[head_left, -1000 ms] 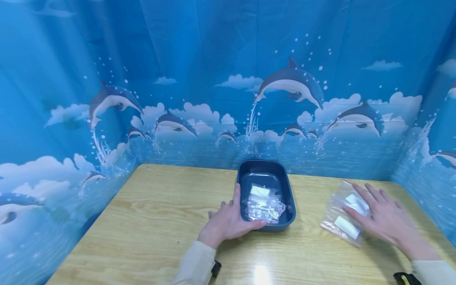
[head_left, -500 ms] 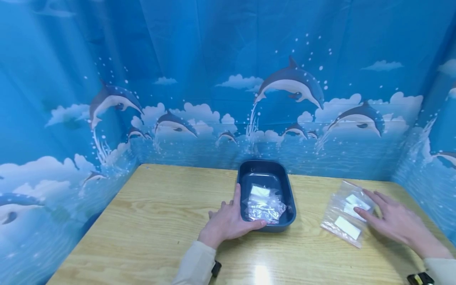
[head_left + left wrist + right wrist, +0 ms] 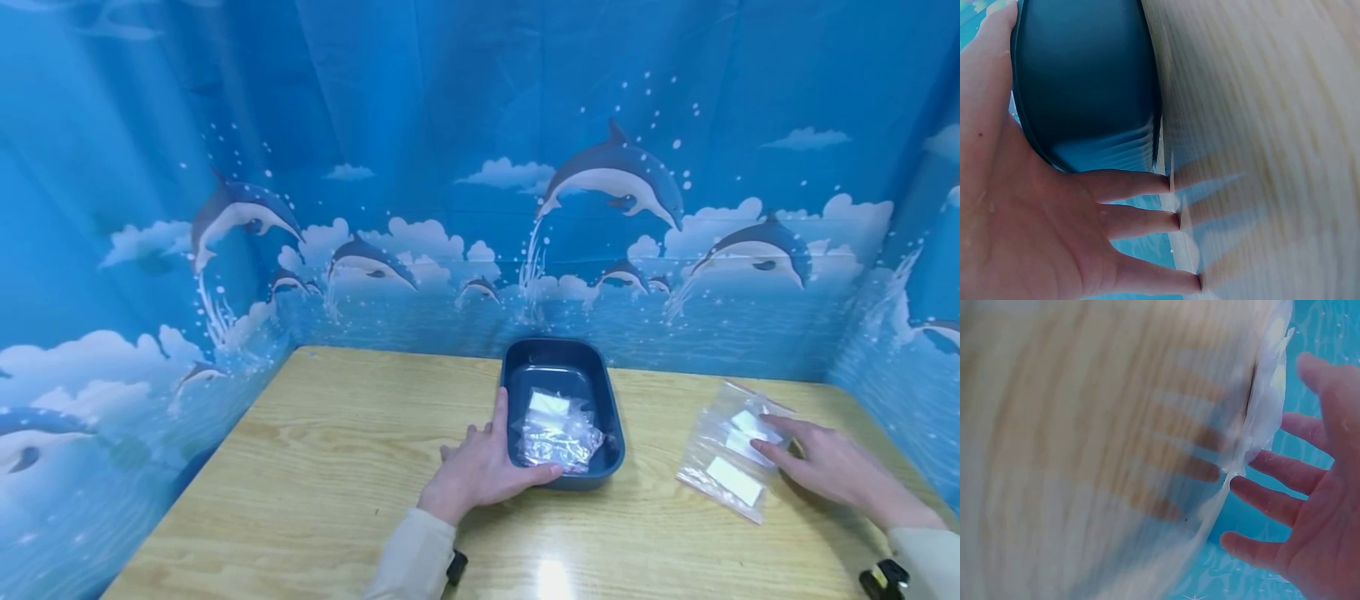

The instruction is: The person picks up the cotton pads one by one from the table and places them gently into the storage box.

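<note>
A dark blue rectangular tray [image 3: 555, 375] stands at the table's back middle. Clear plastic bags with white labels [image 3: 558, 437] lie in its near half. My left hand [image 3: 480, 471] rests against the tray's near left corner, index finger along the side and thumb along the near rim. In the left wrist view, the other fingers [image 3: 1141, 222] reach straight to the tabletop. To the right, overlapping clear zip bags with white labels [image 3: 735, 480] lie flat on the table. My right hand [image 3: 836, 467] has its thumb and index fingertips over their right edge. In the right wrist view, the thumb stands apart from the bag [image 3: 1269, 394].
The wooden table [image 3: 360, 450] extends left of the tray and in front of it. A blue dolphin-print curtain [image 3: 420, 208] closes the back and sides. Dark wrist devices sit at both cuffs.
My right hand has drawn back to the right from across the bags to their right edge, and its fingers have come closer together. The left hand and the tray have not moved.
</note>
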`<action>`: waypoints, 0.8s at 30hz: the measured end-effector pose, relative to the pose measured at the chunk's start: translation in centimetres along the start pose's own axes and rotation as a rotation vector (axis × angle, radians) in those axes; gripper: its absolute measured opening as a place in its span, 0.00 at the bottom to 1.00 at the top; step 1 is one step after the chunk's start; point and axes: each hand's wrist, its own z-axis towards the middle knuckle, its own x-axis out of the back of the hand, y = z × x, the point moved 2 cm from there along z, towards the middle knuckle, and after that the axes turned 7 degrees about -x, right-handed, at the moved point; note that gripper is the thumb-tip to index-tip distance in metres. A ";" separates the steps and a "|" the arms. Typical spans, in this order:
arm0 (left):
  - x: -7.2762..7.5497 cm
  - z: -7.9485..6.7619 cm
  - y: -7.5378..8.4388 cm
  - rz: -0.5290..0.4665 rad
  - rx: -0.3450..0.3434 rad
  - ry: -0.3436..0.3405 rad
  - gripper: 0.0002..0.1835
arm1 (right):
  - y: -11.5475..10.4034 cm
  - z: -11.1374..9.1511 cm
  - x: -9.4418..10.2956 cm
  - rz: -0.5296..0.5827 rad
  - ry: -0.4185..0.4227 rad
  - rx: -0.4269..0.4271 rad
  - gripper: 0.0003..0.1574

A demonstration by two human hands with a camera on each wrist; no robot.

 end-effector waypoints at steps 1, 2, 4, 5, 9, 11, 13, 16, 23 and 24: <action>0.0 0.0 0.0 0.000 0.001 0.000 0.73 | 0.0 0.1 -0.1 0.001 0.005 0.015 0.37; 0.0 0.0 0.0 0.001 0.001 0.000 0.73 | 0.1 0.1 -0.1 0.001 0.010 0.027 0.35; 0.0 0.0 0.0 0.000 -0.001 0.000 0.73 | 0.2 0.2 -0.3 -0.008 0.024 0.050 0.31; 0.0 0.0 0.0 0.000 -0.002 0.001 0.73 | 0.3 0.2 -0.3 -0.011 0.035 0.058 0.29; 0.1 0.0 0.0 -0.004 -0.003 0.002 0.72 | 0.6 0.3 -0.5 -0.009 0.077 0.055 0.27; 0.1 0.0 0.1 -0.006 -0.003 0.002 0.72 | 0.7 0.3 -0.6 0.003 0.103 0.049 0.28; 0.1 0.1 0.1 -0.008 0.000 0.001 0.72 | 1.0 0.2 -0.6 0.009 0.140 0.049 0.28; 0.1 0.1 0.1 -0.006 0.003 0.001 0.72 | 1.5 0.2 -0.6 0.014 0.185 0.072 0.24; 0.0 0.1 0.1 -0.002 0.003 0.001 0.72 | 2.2 0.8 -0.6 0.020 0.182 0.090 0.11; 0.0 0.1 0.1 -0.002 0.003 0.000 0.72 | 2.2 0.9 -0.6 0.022 0.179 0.085 0.10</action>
